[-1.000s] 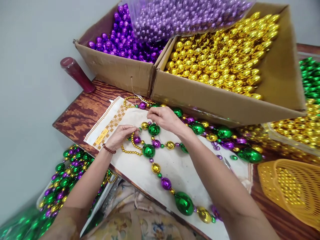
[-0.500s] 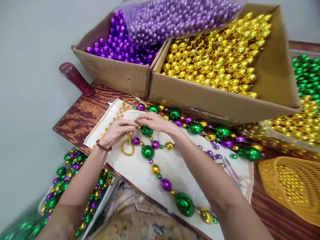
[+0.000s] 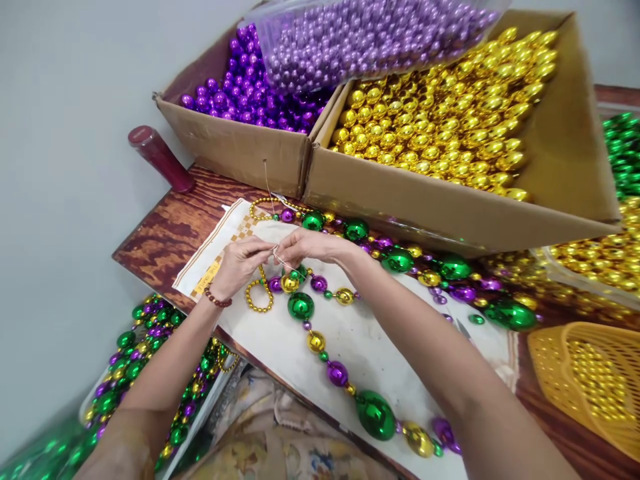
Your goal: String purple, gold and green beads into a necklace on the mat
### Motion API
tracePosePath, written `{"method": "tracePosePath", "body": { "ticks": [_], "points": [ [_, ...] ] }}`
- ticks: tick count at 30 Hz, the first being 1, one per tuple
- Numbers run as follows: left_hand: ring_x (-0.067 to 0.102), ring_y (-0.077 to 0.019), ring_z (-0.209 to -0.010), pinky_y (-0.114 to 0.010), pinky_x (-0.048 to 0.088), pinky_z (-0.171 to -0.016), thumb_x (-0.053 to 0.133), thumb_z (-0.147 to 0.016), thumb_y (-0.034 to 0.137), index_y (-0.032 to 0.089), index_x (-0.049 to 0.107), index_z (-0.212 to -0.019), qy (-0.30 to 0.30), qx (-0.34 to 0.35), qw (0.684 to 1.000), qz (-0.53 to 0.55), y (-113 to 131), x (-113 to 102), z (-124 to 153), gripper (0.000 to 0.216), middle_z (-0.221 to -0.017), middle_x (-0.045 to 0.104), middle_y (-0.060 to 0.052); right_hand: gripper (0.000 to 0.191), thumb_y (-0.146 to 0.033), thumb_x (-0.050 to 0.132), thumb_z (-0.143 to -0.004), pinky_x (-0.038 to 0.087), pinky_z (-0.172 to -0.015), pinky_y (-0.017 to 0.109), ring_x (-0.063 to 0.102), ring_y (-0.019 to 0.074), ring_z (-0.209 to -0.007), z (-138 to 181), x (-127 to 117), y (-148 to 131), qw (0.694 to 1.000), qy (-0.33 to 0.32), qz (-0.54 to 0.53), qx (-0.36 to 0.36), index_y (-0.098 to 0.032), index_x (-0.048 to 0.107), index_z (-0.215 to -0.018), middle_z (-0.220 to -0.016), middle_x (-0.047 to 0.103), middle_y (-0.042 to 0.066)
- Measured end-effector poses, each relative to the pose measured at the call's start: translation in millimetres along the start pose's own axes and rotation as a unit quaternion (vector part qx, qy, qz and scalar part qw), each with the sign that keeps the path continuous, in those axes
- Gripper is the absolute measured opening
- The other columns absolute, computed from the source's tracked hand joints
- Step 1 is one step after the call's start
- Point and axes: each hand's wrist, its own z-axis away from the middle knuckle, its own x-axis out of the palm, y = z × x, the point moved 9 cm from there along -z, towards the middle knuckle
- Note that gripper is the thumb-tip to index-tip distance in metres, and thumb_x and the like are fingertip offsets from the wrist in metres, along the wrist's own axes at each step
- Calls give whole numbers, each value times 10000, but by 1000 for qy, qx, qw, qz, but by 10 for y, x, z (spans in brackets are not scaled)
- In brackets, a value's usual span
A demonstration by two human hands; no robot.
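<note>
My left hand (image 3: 239,267), with a brown bead bracelet at the wrist, pinches a thin pale string (image 3: 275,251). Fingertip to fingertip with it, my right hand (image 3: 306,247) grips the same string, whose end trails to the lower right. Just below hangs or lies a gold bead (image 3: 290,283) at the top of a bead necklace (image 3: 337,374) of green, purple and gold balls on a white cloth (image 3: 270,337). A loop of small gold beads (image 3: 259,300) lies left of it. Whether the string carries a knot is too small to tell.
Behind stand cardboard boxes of purple beads (image 3: 220,100) and gold beads (image 3: 400,127), with a bag of lilac beads (image 3: 370,47) on top. A dark red bottle (image 3: 163,160) stands at left, a yellow basket (image 3: 550,353) at right. Finished-looking strands (image 3: 145,347) fill a bin below left.
My right hand's fingers have curled inward and now pull the string, which shows more length. A gold bead shows below the hands. The view has shifted slightly.
</note>
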Motion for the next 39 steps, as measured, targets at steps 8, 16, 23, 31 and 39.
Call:
{"method": "tracePosePath", "body": {
  "ticks": [8,16,23,31,39],
  "points": [
    [606,-134,-651,-256,472,-657,749,-763,278,184,807,-843,20,-68,995,64,-211,-10,27,136,-773,710,-54,88,-146,576,-765,429,-563,225,573,111,-531,-18,-177,3,987,140,69,-34,-146,618,-687,-545,631,-6],
    [580,-81,-546,-207,467,-540,858,-642,273,102,753,-823,11,-278,907,316,-622,204,130,270,-745,726,-66,161,-218,511,-807,331,-613,238,534,132,-660,448,-145,-247,900,287,302,-129,-166,663,-798,-728,647,2],
    [590,-60,-592,-176,479,-584,871,-615,202,103,774,-790,-31,-284,887,363,-478,273,105,224,-757,718,-50,165,-181,482,-848,211,-563,266,427,124,-558,484,488,-104,866,175,461,-86,-198,644,-817,-688,637,15],
    [610,-103,-611,-214,494,-586,878,-566,235,137,791,-747,-15,-250,943,220,-427,66,63,223,-783,745,-69,156,-160,492,-858,262,-583,258,486,129,-597,538,546,-159,873,157,443,-130,-202,636,-813,-684,622,5],
    [562,-81,-552,-208,478,-546,872,-620,270,139,791,-776,-122,-234,934,241,-125,160,113,219,-720,717,-61,198,-207,485,-905,413,-520,218,584,94,-539,353,75,-272,957,191,132,-172,-149,667,-958,-833,685,24]
  ]
}}
